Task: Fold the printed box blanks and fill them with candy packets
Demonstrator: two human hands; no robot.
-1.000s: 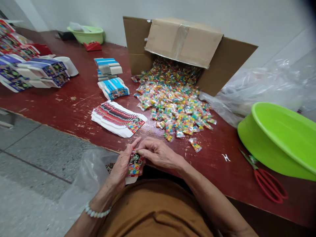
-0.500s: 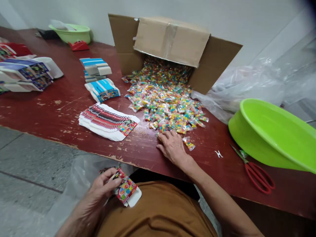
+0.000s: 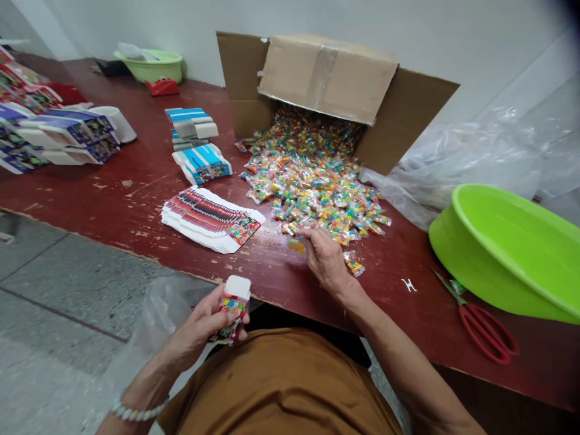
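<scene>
My left hand [image 3: 217,317] is closed around a small red printed carton [image 3: 232,308], its white end flap raised and turned toward the table. Between the thumb and fingers of my right hand [image 3: 324,257] is a small candy packet [image 3: 296,244], blurred and just off the tabletop. Behind that hand spreads a heap of clear candy packets [image 3: 312,181] with colourful sweets, spilling from a cardboard box [image 3: 330,78] lying on its side. One loose packet [image 3: 354,264] lies right of my wrist. A fanned stack of flat red-and-white cartons [image 3: 211,219] lies left of the heap.
Blue-and-white cartons [image 3: 203,163] lie behind the fanned stack; purple cartons [image 3: 77,134] are piled far left. A green basin [image 3: 502,241] and red-handled scissors [image 3: 487,332] are at right. A red tape dispenser [image 3: 163,87] stands near a second green basin [image 3: 156,67].
My right hand has lifted a candy packet off the near edge of the heap. My left hand has turned the carton so its flap end points up and away from me.
</scene>
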